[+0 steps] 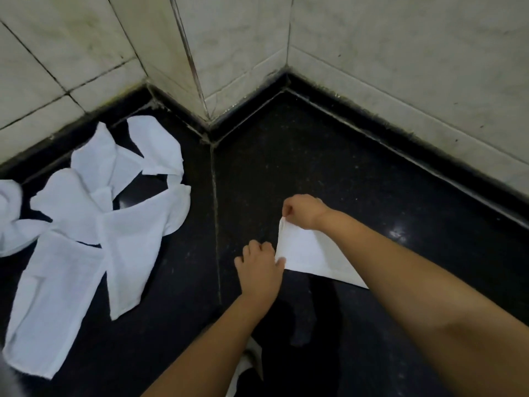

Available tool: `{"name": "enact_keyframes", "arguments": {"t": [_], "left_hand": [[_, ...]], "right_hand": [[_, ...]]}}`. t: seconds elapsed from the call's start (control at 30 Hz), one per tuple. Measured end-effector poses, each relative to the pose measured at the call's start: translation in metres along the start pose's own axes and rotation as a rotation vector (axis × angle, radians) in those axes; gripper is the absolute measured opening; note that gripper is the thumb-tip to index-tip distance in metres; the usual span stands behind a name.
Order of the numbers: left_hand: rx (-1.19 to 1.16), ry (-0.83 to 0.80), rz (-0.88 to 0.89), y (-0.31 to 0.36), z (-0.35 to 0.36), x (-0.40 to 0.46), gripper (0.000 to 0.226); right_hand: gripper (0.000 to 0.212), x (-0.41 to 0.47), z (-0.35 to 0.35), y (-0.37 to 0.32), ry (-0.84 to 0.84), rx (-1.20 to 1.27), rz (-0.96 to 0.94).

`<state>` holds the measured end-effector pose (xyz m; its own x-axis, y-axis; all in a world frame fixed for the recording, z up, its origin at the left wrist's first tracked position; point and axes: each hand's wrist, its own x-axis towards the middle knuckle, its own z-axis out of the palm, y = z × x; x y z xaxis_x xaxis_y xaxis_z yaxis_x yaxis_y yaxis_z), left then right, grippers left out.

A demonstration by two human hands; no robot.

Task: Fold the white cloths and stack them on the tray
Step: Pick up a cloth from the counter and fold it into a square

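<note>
The right hand (305,210) pinches the far corner of a partly folded white cloth (307,253) between thumb and fingertips, lifting that edge a little off the dark counter (372,173), while the left hand (260,266) pinches the nearer corner of the same short edge, fingers curled and thumb pressed onto the fabric. From where I stand the fold looks half made: to do it well, both hands should keep that edge taut between them, carry it over in one even motion so the corners meet the opposite ones squarely, then lay it down and smooth it flat before letting go; any slack will likely leave a skewed fold that stacks badly. A loose heap of unfolded white cloths (94,224) lies well apart to the left, overlapping and crumpled, near the tiled wall (400,67). No tray shows anywhere, so I cannot say where the stack will go. The right forearm covers much of the held cloth, so its far side and full shape are hidden, and the heap runs off the left border. Something pale at the bottom edge between the arms is too cut off to name.
</note>
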<state>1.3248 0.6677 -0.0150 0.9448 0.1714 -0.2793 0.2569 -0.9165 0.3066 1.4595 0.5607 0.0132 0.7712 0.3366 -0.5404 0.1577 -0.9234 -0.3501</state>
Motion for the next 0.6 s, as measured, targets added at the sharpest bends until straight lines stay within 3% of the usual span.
{"name": "enact_keyframes", "arguments": {"t": [0.1, 0.17, 0.3, 0.33, 0.47, 0.6], "left_hand": [[-0.260, 0.007, 0.061, 0.000, -0.007, -0.007, 0.008], [-0.497, -0.011, 0.058, 0.005, -0.013, -0.012, 0.008], [-0.767, -0.045, -0.011, 0.032, -0.028, -0.018, 0.044], [-0.795, -0.058, -0.022, 0.040, -0.031, -0.018, 0.045], [-0.690, -0.088, 0.115, 0.071, -0.026, -0.021, 0.015], [-0.394, -0.072, 0.431, 0.095, -0.005, -0.024, 0.016]], "right_hand": [[0.010, -0.011, -0.007, 0.008, 0.036, 0.228, -0.045], [0.012, -0.024, -0.015, 0.017, 0.083, 0.358, -0.082], [0.019, -0.051, -0.027, 0.047, 0.163, 0.504, -0.099], [0.019, -0.057, -0.028, 0.057, 0.174, 0.514, -0.092], [0.021, -0.083, -0.027, 0.094, 0.241, 0.543, -0.049], [0.025, -0.104, -0.016, 0.128, 0.280, 0.513, 0.054]]}}
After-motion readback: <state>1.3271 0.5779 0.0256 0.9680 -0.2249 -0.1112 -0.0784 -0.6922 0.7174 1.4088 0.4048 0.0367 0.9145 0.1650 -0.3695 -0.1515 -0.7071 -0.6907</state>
